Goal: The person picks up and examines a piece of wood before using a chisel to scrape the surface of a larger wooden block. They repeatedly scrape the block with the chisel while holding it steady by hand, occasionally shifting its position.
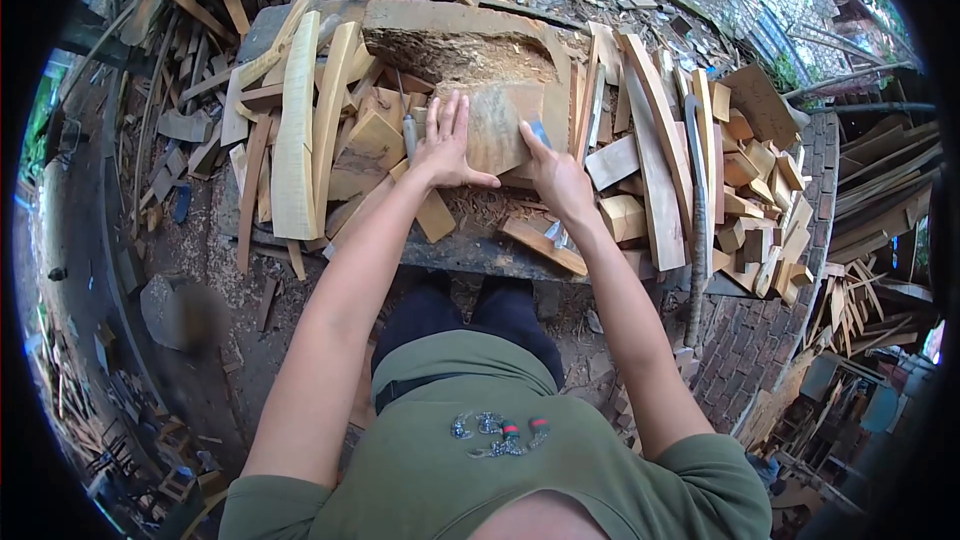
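Observation:
A flat, pale wooden block with grey staining lies on the workbench in front of a larger rough slab. My left hand rests on the block's left side, fingers stretched out and thumb spread along its near edge. At the block's right edge, my right hand is closed with the index finger pointing forward against a small blue piece, whose kind I cannot make out. A thin tool with a grey handle stands among the wood left of my left hand.
Long curved boards lie at the left of the bench. On the right are planks, a long dark metal bar and a heap of small offcuts. Shavings cover the near part. Scrap wood is piled behind.

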The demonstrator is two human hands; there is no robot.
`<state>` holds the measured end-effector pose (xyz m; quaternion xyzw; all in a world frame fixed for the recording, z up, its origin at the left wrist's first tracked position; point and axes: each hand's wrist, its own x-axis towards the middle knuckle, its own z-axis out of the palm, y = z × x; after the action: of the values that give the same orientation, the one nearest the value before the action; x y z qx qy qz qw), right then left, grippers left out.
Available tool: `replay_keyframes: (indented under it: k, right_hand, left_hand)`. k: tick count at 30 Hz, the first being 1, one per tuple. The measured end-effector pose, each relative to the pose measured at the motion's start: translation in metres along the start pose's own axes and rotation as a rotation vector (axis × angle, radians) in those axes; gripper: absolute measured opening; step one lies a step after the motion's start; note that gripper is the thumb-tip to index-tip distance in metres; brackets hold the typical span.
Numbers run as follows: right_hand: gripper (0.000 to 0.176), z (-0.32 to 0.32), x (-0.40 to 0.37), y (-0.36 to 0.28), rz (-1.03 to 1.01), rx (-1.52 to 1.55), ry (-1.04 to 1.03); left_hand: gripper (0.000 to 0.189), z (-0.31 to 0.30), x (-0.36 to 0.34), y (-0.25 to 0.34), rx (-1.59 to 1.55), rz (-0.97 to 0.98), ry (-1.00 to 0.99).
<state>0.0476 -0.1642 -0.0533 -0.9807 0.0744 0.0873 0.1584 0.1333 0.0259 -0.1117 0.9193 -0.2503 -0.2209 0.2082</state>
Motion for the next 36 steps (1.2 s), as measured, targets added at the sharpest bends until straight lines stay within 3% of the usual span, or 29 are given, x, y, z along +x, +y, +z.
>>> replay_keyframes:
  k: [4, 10, 16, 22, 33, 36]
  right_hand:
    - [0.050, -0.004, -0.021, -0.001, 0.062, -0.005, -0.077]
    - [0.050, 0.007, 0.043, -0.014, 0.021, 0.001, 0.033]
    - [0.051, -0.002, -0.011, -0.011, 0.051, -0.014, -0.052]
    - [0.052, 0.001, 0.024, -0.013, 0.026, 0.023, 0.005]
    - [0.055, 0.005, -0.004, -0.012, 0.038, -0.068, -0.073]
    - [0.056, 0.011, 0.037, -0.020, 0.006, -0.011, 0.067]
  left_hand:
    - [0.151, 0.005, -0.003, -0.002, -0.015, 0.023, 0.020]
    - [0.152, 0.003, -0.001, 0.001, 0.046, 0.002, 0.026]
    - [0.152, 0.003, -0.001, 0.001, 0.044, -0.008, 0.038]
    - [0.151, 0.003, 0.002, 0.001, 0.027, 0.006, 0.055]
    - [0.151, 0.003, -0.001, 0.005, -0.001, -0.002, 0.039]
    - [0.151, 0.011, 0.003, 0.001, 0.069, -0.010, 0.081]
